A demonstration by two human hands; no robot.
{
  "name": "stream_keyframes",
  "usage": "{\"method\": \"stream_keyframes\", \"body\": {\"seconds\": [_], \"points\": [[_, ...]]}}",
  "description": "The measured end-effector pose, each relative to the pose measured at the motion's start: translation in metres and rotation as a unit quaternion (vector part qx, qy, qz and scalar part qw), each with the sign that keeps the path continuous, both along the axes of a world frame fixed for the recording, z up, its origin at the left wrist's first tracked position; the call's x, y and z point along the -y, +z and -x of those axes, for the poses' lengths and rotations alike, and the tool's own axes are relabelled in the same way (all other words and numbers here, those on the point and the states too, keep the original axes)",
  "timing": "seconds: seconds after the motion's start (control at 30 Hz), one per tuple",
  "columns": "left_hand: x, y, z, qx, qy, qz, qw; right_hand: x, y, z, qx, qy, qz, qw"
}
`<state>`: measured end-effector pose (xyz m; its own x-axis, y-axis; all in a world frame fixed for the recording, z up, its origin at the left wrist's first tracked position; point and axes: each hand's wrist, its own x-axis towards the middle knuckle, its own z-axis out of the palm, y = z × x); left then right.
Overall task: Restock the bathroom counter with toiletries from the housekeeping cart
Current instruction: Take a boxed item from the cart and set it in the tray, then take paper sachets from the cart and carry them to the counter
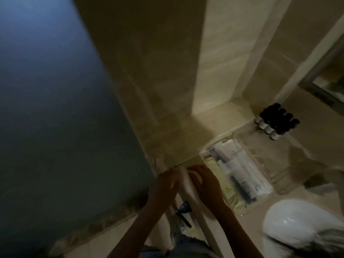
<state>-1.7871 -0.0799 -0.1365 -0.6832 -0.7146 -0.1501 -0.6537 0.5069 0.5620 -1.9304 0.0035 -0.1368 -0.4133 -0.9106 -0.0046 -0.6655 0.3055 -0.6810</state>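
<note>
Two bare forearms reach up from the bottom edge. The left hand (pixel 163 185) and right hand (pixel 204 183) sit close together at the left end of the counter (pixel 297 155), beside the tiled wall (pixel 167 71), with a pale strip (pixel 184 185) between them. Blur and dim light hide whether either hand grips it. Just right of the hands, a clear tray (pixel 209 155) holds wrapped toiletries (pixel 234 164). Four small dark bottles (pixel 277 121) stand together farther back. A white sink (pixel 297 220) lies at lower right.
</note>
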Motion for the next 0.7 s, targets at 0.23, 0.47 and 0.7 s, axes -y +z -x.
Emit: {"method": "stream_keyframes", "body": {"seconds": [0.23, 0.47, 0.7], "points": [[-0.024, 0.01, -0.113, 0.003, 0.174, -0.003, 0.985, 0.026, 0.0, -0.073, -0.013, 0.173, -0.043, 0.984], [-0.086, 0.03, -0.24, -0.029, 0.389, 0.033, 0.92, 0.036, 0.025, -0.202, -0.033, 0.383, -0.022, 0.923], [-0.198, 0.049, -0.372, -0.003, 0.613, 0.082, 0.786, 0.016, 0.052, -0.348, -0.045, 0.555, 0.041, 0.829]]}}
